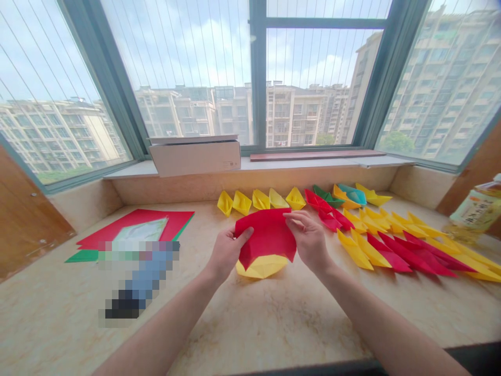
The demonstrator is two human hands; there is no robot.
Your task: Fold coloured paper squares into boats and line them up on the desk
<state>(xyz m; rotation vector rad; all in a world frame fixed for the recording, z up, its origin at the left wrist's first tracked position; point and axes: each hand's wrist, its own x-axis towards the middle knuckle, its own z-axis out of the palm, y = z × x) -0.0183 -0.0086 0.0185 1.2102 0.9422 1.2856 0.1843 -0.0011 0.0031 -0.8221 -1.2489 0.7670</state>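
Note:
Between both hands a piece of red paper is held up above the counter, its lower edge bowed. My left hand pinches its left side, thumb on the near face. At the upper right corner, my right hand grips the paper between thumb and fingers. Just below and behind the sheet lies a yellow folded paper boat, partly hidden by it. Beyond stands a row of yellow paper boats, and red paper boats sit close to my right hand.
Many more folded boats spread over the right side of the marble counter. Red and green sheets lie at left beside a blurred-out item. A white box rests on the window ledge; an oil bottle stands far right.

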